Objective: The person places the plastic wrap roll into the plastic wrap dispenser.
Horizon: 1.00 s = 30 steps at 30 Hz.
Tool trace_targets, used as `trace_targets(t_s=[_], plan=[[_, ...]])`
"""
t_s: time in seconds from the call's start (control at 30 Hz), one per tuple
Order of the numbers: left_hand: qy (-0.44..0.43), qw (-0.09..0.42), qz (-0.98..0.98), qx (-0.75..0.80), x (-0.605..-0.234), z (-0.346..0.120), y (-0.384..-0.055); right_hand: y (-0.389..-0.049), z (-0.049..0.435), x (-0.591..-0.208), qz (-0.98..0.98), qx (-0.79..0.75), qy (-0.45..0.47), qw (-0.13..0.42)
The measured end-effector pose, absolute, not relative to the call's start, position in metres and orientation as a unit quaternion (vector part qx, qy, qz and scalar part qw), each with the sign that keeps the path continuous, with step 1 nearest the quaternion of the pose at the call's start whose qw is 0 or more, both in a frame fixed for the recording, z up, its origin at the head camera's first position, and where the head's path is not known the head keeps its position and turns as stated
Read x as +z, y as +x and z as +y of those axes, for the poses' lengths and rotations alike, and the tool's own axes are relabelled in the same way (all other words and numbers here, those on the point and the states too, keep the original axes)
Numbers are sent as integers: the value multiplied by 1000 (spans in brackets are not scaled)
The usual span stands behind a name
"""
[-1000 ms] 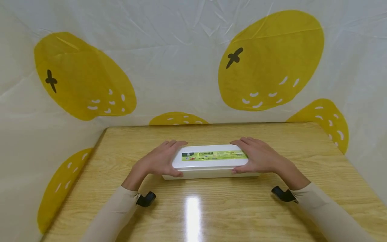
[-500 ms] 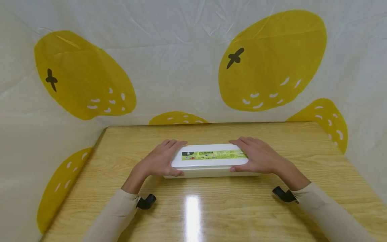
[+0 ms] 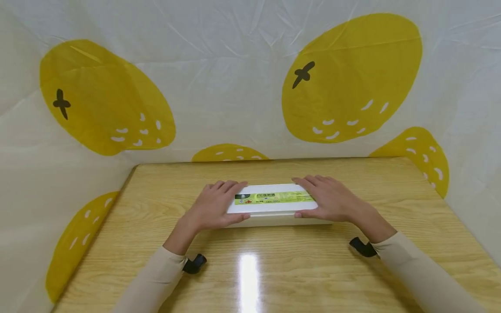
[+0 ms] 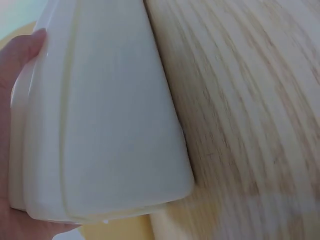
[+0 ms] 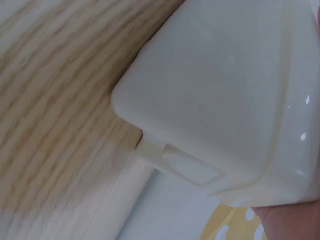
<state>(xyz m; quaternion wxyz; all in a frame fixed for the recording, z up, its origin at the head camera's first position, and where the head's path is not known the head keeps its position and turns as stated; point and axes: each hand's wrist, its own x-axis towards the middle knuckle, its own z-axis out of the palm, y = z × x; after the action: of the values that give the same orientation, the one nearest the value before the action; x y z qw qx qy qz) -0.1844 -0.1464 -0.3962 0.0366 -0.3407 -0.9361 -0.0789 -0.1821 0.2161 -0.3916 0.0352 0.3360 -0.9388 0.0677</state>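
Note:
A long white cling film box (image 3: 270, 206) with a green and yellow label on its lid lies crosswise on the wooden table. My left hand (image 3: 214, 205) grips its left end, thumb along the front and fingers over the far edge. At the other end my right hand (image 3: 333, 199) holds it the same way, with the thumb near the lid seam. In the left wrist view the smooth side of the box (image 4: 120, 110) faces the table. The right wrist view shows a rounded corner of the box (image 5: 210, 85) and a small rectangular recess on its end.
The wooden table (image 3: 297, 269) extends around the box on all sides. Behind it and at the left hangs a whitish sheet (image 3: 231, 100) printed with large yellow fruit. Black wrist mounts jut inward from both sleeves.
My left hand has slid a little to the right along the box. The right hand has shifted slightly left, and the box now sits slightly farther back.

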Motion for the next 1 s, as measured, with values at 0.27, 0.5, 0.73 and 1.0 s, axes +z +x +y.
trace_targets(t_s=[0.27,0.5,0.73,1.0], plan=[[-344,52,-934,-81,-393,-142,-181,-181,212,-393,-923,82,372,48],[-344,57,-936,-53,-395,-137,-177,-178,204,-397,-919,64,383,73],[-347,56,-934,-56,-396,-133,-175,-179,200,-396,-903,68,420,59],[-345,35,-938,-4,-398,-125,-170,-180,192,-397,-891,41,448,70]])
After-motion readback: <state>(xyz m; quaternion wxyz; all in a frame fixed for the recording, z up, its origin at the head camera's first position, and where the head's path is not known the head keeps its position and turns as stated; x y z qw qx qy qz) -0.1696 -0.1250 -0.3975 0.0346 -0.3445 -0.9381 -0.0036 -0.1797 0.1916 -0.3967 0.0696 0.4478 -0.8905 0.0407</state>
